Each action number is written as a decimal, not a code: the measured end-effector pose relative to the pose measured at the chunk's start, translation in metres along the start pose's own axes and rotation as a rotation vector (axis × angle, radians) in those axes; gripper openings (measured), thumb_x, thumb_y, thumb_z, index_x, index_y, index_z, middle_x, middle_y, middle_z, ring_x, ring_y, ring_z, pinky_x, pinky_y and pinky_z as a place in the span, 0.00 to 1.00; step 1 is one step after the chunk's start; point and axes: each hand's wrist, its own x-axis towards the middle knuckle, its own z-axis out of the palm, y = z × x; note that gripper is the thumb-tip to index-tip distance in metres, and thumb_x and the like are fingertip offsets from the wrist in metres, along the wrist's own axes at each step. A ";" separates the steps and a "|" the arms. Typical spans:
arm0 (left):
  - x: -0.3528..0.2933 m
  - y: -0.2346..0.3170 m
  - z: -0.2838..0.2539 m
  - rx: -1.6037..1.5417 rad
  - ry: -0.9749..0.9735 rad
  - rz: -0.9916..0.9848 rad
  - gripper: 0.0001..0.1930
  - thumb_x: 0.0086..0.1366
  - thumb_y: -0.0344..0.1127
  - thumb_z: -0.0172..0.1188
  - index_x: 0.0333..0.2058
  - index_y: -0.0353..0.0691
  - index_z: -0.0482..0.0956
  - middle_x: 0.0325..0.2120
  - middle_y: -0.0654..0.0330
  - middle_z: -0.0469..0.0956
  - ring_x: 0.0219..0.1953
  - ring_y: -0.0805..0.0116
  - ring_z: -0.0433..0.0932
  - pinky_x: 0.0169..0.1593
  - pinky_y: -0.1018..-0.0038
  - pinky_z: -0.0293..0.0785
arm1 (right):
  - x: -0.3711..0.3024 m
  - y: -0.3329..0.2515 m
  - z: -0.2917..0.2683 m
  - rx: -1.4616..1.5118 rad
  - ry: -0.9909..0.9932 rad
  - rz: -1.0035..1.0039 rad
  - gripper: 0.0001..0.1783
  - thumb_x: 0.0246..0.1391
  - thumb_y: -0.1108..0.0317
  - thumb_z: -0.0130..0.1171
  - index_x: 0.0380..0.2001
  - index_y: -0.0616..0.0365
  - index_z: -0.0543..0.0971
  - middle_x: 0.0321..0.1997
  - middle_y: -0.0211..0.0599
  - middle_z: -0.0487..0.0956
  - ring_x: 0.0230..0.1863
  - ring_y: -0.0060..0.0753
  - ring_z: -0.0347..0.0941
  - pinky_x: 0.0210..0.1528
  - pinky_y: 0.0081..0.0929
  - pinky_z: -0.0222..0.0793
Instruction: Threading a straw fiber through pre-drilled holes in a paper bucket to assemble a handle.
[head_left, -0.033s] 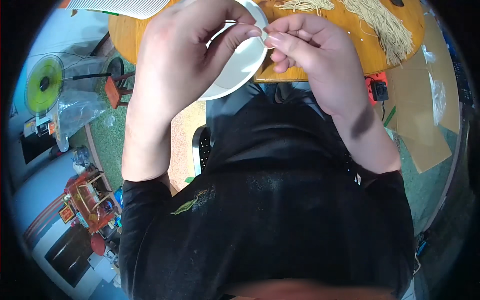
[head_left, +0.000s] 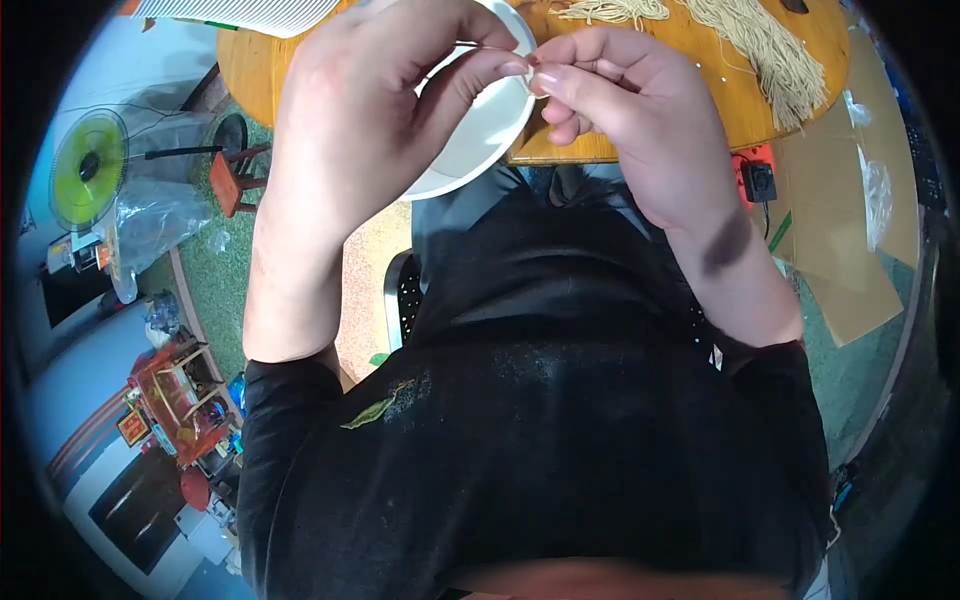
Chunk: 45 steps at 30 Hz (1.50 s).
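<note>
Both hands meet fingertip to fingertip above the rim of a white round tub [head_left: 484, 150]. My left hand [head_left: 385, 120] is closed, with thumb and forefinger pinching a thin pale string [head_left: 536, 94]. My right hand [head_left: 640, 110] pinches the same string between thumb and fingers, its lower fingers curled beneath. Only a short bit of the string shows; the rest is hidden by the fingers. Beyond my right hand, a bundle of beige cords [head_left: 765, 60] lies on the wooden table [head_left: 570, 150], and a smaller heap of cords [head_left: 610, 10] lies at the far edge of the view.
A white ribbed tray or basket [head_left: 240, 12] stands at the far left of the table. A green fan [head_left: 90, 165] and a reddish stool [head_left: 235, 185] are on the left. Flattened cardboard [head_left: 840, 240] and a red power strip [head_left: 750, 170] lie at the right.
My left fingertips have shifted very slightly to the right, closer to my right fingertips. Everything else looks the same.
</note>
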 end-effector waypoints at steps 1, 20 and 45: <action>0.001 -0.002 0.000 0.074 0.014 0.154 0.06 0.60 0.26 0.75 0.33 0.38 0.85 0.26 0.55 0.80 0.29 0.57 0.81 0.34 0.68 0.75 | 0.000 -0.001 -0.001 -0.001 0.001 0.000 0.12 0.70 0.71 0.63 0.51 0.66 0.85 0.41 0.35 0.88 0.39 0.20 0.83 0.45 0.20 0.81; 0.010 -0.003 0.002 -0.158 -0.160 0.253 0.06 0.68 0.31 0.73 0.39 0.35 0.86 0.29 0.58 0.83 0.30 0.64 0.81 0.34 0.72 0.75 | -0.002 -0.011 -0.015 -0.187 -0.179 -0.043 0.11 0.72 0.71 0.62 0.51 0.68 0.82 0.44 0.38 0.87 0.45 0.25 0.88 0.53 0.20 0.84; 0.011 -0.031 0.026 -0.605 -0.306 0.406 0.12 0.70 0.27 0.71 0.51 0.37 0.84 0.36 0.65 0.86 0.35 0.79 0.82 0.39 0.80 0.77 | -0.008 -0.015 -0.037 -0.738 -0.165 -0.717 0.09 0.56 0.86 0.70 0.40 0.65 0.87 0.41 0.41 0.88 0.42 0.31 0.87 0.45 0.24 0.84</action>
